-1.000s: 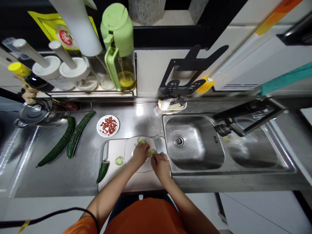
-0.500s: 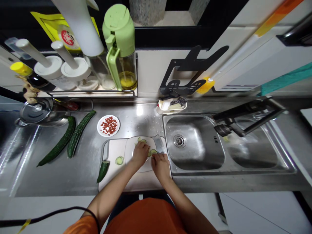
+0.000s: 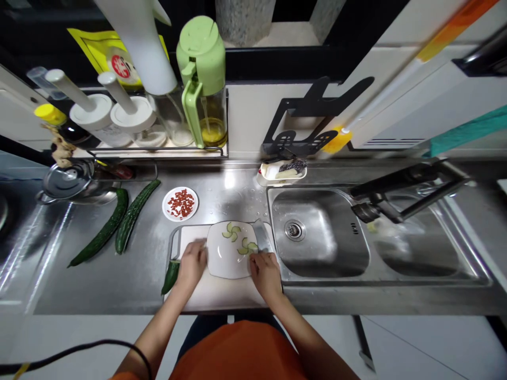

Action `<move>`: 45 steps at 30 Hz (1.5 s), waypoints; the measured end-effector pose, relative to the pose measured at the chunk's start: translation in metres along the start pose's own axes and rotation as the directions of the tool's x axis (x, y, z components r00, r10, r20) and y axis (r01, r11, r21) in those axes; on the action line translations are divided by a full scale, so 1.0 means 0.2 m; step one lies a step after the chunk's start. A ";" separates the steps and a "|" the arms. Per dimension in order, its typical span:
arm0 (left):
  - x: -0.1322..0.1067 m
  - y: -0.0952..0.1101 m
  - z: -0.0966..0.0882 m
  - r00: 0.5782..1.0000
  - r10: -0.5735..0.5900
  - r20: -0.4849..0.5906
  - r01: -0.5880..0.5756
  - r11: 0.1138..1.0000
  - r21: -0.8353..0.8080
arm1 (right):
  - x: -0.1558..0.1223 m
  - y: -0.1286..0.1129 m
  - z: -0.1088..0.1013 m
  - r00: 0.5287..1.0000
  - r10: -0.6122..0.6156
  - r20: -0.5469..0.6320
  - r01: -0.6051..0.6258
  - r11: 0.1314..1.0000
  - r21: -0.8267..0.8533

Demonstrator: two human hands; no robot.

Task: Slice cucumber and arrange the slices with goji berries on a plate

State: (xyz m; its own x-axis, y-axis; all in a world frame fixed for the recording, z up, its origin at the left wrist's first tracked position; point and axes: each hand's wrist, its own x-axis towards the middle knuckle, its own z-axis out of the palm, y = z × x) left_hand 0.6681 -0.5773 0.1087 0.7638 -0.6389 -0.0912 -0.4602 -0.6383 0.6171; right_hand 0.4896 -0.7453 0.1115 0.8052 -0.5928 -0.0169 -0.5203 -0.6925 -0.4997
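Kitchen, steel tabletop; sink to the right of the white plate, which was taken as landmark. The plate sat on a cutting board and bore two pinwheels of cucumber slices: an upper pinwheel near its far rim, a lower pinwheel near its right rim. Left of the plate: a cut cucumber piece.

Risks, as judged: the slices appeared loose, so a brush from the right-hand fingers could have skewed the lower pinwheel; a knock on the plate's rim might have slid both. The knife lay just right of the plate, near the right hand; a careless sideways reach could have met its blade.

Fingers: left hand just left of the plate, fingers curled and narrow; whether they gripped anything, could not tell. Right hand at the plate's right rim, fingers drawn narrow, tips just beside the lower pinwheel; any hold on a slice could not be made out. The upper pinwheel lay apart from both hands.
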 end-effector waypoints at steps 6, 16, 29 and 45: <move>-0.14 -0.20 -0.02 0.987 -0.161 0.029 0.153 0.972 0.180 | -0.03 -0.06 0.03 0.998 -0.062 0.017 0.062 0.997 0.038; -0.14 -0.15 -0.02 0.985 -0.160 0.066 0.138 0.957 0.257 | -0.07 -0.12 0.05 0.994 -0.089 0.061 0.086 0.995 0.046; -0.08 -0.10 -0.04 0.965 -0.243 0.099 0.197 0.921 0.337 | -0.11 -0.16 0.04 0.992 -0.109 0.066 0.105 0.993 0.054; -0.06 -0.10 -0.04 0.961 -0.244 0.127 0.184 0.913 0.365 | -0.12 -0.16 0.08 0.983 -0.173 0.068 0.168 0.983 0.066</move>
State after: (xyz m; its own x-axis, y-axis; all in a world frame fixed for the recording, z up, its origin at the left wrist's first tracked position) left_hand 0.6713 -0.5527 0.1030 0.7894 -0.5128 -0.3376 -0.4449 -0.8567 0.2609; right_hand 0.4919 -0.7027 0.1146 0.9006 -0.4346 0.0106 -0.3573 -0.7539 -0.5514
